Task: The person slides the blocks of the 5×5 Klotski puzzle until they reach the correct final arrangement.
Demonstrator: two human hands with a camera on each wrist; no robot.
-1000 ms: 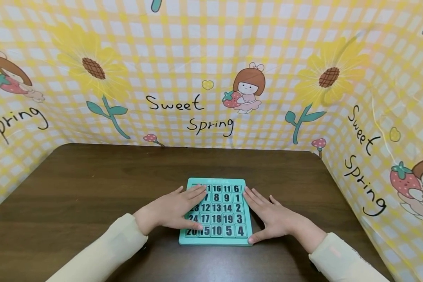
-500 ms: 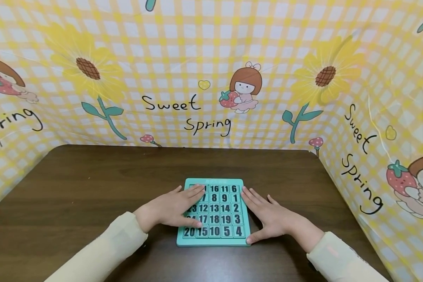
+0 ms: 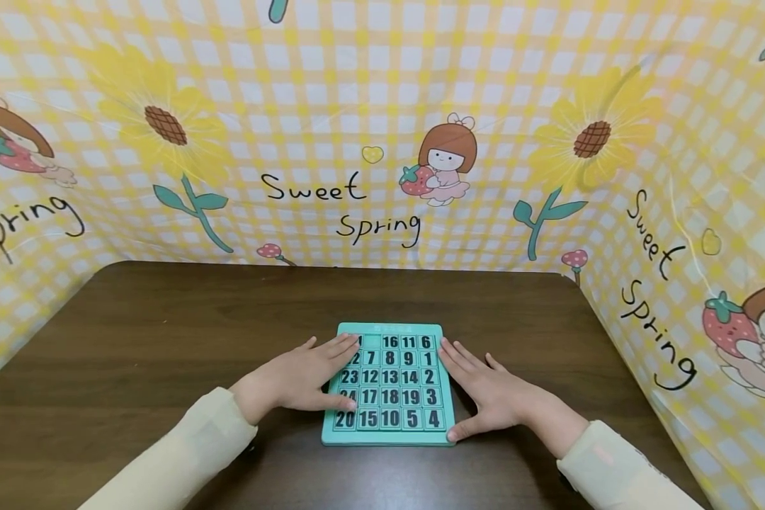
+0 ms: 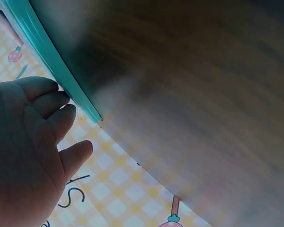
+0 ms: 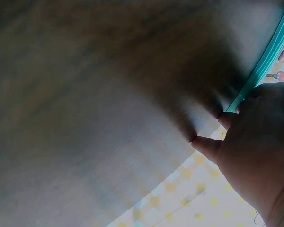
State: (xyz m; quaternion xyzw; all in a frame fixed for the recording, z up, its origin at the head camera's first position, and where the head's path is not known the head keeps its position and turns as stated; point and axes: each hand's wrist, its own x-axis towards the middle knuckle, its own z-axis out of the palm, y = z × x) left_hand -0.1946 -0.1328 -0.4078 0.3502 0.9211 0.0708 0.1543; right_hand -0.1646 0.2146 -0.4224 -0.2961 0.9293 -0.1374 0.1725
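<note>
Tile 1 (image 3: 360, 341) now farther left in the turquoise tray (image 3: 389, 438).

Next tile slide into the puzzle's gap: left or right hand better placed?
Left, probably. The left hand reaches over the board from the left, fingertips close beside the gap. The right hand sits at the right edge, with tiles 16, 11 and 6 between.
</note>
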